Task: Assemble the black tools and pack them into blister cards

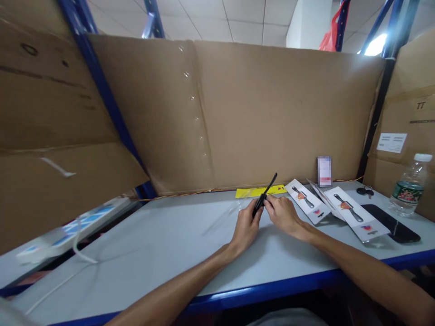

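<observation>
A slim black tool (261, 202) with a long thin end pointing up and away is held above the grey table; its exact kind is not clear. My left hand (245, 228) is closed around its lower part. My right hand (282, 215) pinches the same tool from the right side, with thumb and fingertips against it. Just beyond the hands lies a yellow printed strip (243, 193). Beside my right hand are printed white cards (307, 201), one more card (356, 215) leaning over them, each picturing a dark-handled utensil.
At the right are a black phone (404, 228), keys (365, 191) and a water bottle (408, 192). A lit phone screen (324, 172) stands against the cardboard wall (278, 113). A power strip (81, 226) with a white cable runs along the left edge.
</observation>
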Tool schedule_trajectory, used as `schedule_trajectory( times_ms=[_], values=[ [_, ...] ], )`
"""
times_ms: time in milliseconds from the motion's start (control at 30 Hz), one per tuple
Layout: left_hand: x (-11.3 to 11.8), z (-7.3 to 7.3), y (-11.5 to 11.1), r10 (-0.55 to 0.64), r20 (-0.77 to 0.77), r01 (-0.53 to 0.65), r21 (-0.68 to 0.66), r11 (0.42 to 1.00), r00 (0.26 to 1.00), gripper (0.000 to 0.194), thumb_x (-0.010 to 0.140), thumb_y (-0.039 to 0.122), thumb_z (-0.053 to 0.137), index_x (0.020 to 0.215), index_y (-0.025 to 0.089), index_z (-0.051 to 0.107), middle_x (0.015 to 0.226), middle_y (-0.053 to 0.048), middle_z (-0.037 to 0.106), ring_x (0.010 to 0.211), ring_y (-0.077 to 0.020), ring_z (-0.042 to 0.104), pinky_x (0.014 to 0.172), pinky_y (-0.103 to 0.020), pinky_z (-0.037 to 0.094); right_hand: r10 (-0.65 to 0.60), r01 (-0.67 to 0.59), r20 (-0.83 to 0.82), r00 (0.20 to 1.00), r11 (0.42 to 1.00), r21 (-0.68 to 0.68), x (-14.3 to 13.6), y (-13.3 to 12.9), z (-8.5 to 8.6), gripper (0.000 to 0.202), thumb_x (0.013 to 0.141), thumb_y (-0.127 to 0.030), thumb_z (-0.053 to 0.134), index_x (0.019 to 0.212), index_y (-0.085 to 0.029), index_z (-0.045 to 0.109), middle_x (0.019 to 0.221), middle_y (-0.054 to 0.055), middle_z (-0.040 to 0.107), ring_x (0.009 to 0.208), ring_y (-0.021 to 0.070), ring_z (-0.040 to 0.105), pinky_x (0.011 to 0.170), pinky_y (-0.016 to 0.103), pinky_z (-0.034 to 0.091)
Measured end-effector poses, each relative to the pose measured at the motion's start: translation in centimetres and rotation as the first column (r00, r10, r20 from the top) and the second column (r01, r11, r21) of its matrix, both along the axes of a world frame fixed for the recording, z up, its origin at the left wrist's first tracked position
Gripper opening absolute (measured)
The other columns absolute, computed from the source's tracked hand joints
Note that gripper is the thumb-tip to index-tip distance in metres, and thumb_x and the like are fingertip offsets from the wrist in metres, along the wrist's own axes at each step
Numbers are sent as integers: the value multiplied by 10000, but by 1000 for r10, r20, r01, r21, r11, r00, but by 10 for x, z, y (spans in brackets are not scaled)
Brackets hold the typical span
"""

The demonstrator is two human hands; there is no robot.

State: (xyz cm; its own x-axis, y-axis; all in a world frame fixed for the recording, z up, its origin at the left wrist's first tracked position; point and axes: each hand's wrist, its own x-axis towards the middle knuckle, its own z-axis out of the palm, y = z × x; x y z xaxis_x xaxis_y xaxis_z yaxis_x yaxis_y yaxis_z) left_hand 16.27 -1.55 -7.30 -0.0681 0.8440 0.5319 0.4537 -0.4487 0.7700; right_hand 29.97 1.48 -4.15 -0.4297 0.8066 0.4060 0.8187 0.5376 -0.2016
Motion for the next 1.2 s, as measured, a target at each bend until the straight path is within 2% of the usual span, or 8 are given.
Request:
schedule_trajectory(
  times_ms=[233,333,500,667,767,967,1100,1200],
  values=[
    [0,0,4,-91,227,131,-167,977,970,202,822,385,585,853,187,555,587,51,461,492,-94,374,474,-211,280,89,-104,-235,968,993,-50,0,13,-4,329,991,-303,434,849,-169,699,839,76,739,741,174,647,611,249,337],
    [2,2,5,-156,467,327,-312,892,870,289,796,448,616,895,207,491,572,88,415,390,-49,254,385,-185,158,136,-151,-332,933,988,-19,9,23,1,409,1007,-325,402,764,-167,692,715,48,706,639,146,610,601,236,335],
    [1,9,1,-195,640,489,-321,811,743,369,741,421,707,913,197,470,587,83,448,385,-24,244,362,-163,117,72,-56,-394,916,997,52,24,36,8,418,1003,-328,396,746,-169,686,663,36,680,592,138,584,589,234,328],
    [1,13,-3,-231,610,494,-305,814,758,405,775,484,689,969,176,511,604,68,505,382,-21,237,356,-165,140,57,-46,-444,894,998,35,28,43,7,414,990,-327,402,702,-170,656,533,3,593,536,131,551,579,231,336],
    [2,11,-3,-256,553,480,-308,821,793,421,777,535,671,930,166,537,590,55,537,365,-26,247,349,-180,143,116,-162,-534,837,986,-39,27,46,5,401,983,-330,399,715,-158,642,489,-16,547,503,115,535,560,219,354],
    [3,8,0,-266,362,380,-294,877,893,507,771,664,598,712,162,554,369,75,396,301,-52,266,352,-212,142,193,-582,-767,612,766,-272,19,45,1,326,913,-434,479,750,-162,556,549,-36,567,368,70,402,373,193,287],
    [4,6,0,-210,319,308,-296,904,924,543,788,684,554,831,144,589,435,38,519,312,-75,337,359,-219,177,187,-572,-802,567,790,-220,15,41,-1,291,866,-427,533,720,-176,521,528,-52,527,377,64,385,376,187,282],
    [5,4,1,-171,295,262,-303,916,940,554,807,685,520,831,137,595,421,66,446,344,-66,291,390,-219,196,193,-544,-804,563,818,-185,14,40,-2,296,870,-434,521,711,-184,502,526,-53,508,393,69,393,395,192,289]
  ],
)
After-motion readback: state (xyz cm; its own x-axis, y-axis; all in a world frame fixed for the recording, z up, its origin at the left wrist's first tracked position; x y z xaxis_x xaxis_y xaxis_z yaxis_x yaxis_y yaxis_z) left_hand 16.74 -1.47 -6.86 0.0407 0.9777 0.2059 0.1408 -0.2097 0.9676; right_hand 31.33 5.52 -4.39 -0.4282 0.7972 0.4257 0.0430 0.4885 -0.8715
